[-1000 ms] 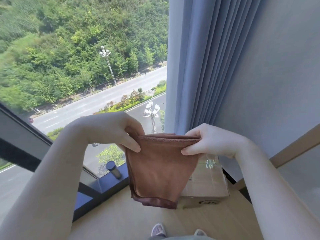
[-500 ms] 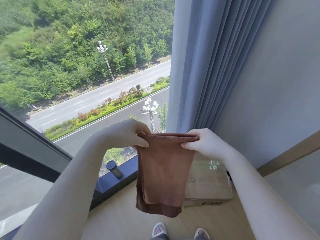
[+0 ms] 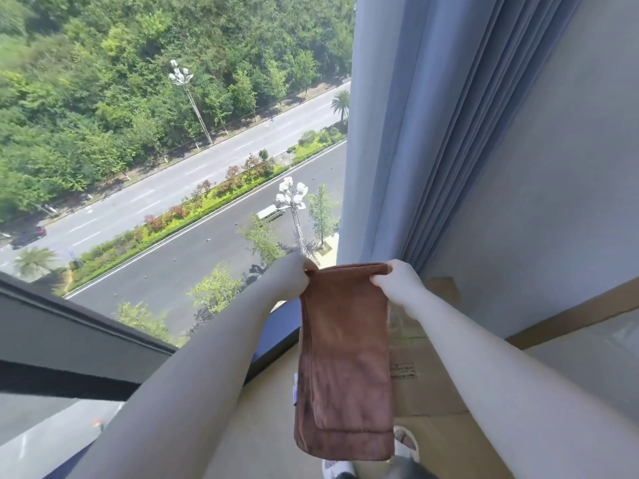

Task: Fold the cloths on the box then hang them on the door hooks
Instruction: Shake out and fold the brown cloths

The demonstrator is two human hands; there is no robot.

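A folded brown cloth [image 3: 345, 368] hangs in the air in front of me, long and narrow, its folded layers showing at the bottom edge. My left hand [image 3: 294, 274] pinches its top left corner. My right hand [image 3: 397, 281] pinches its top right corner, so the top edge is stretched between both hands. Behind and below the cloth stands the cardboard box [image 3: 425, 382] on the floor, partly hidden by the cloth and my right forearm. No door hooks are in view.
A tall window [image 3: 173, 167] fills the left, with its dark frame and sill [image 3: 276, 326] low down. Blue-grey curtains [image 3: 432, 115] hang right of it beside a grey wall [image 3: 560, 202]. My slippered feet [image 3: 404, 444] stand on the wooden floor below.
Both hands have stretched forward away from me with the cloth. The cloth now hangs longer and narrower. The view has tilted so more of the window shows.
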